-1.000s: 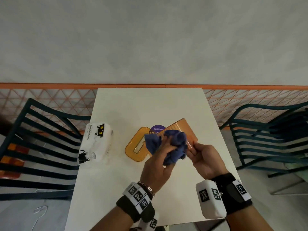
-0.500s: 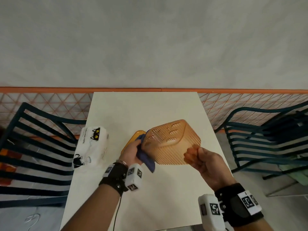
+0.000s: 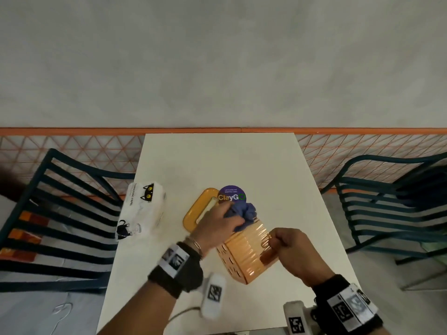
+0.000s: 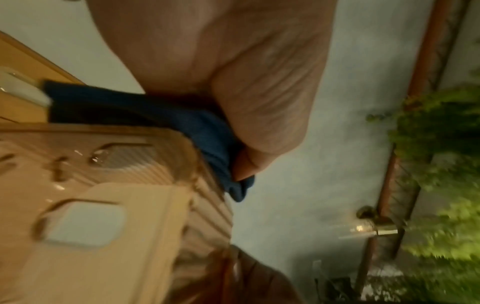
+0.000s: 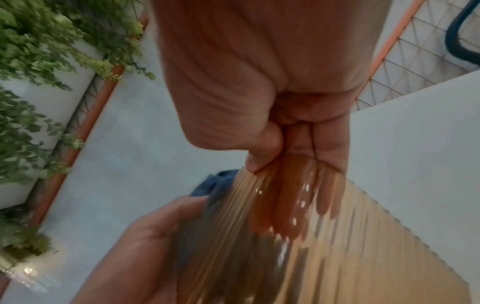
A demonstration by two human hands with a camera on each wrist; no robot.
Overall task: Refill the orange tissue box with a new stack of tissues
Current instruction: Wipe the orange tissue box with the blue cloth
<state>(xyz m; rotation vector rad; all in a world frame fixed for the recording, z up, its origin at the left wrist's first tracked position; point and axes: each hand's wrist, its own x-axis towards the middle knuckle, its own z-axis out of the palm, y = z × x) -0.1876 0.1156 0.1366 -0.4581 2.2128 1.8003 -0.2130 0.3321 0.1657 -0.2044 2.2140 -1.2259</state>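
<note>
The orange ribbed tissue box (image 3: 244, 252) (image 4: 109, 185) (image 5: 324, 246) is held above the white table (image 3: 242, 160), tilted, its open side turned away from me. My right hand (image 3: 287, 252) (image 5: 272, 144) grips its right rim, fingers inside and thumb outside. My left hand (image 3: 217, 223) (image 4: 233, 102) holds a crumpled blue cloth (image 3: 242, 213) (image 4: 207, 131) (image 5: 207, 187) against the box's far opening. The orange lid (image 3: 196, 211) with its slot lies flat behind the hands. A white pack of tissues with black cats (image 3: 142, 209) lies at the table's left edge.
A round purple sticker (image 3: 231, 195) sits on the table by the lid. Dark green slatted chairs stand at the left (image 3: 60, 226) and right (image 3: 387, 209). An orange mesh railing (image 3: 217, 130) runs behind the table, before a grey wall.
The right hand has tipped the box from its flat bottom facing me to its side. The left hand has brought the cloth from under the box up to its far opening.
</note>
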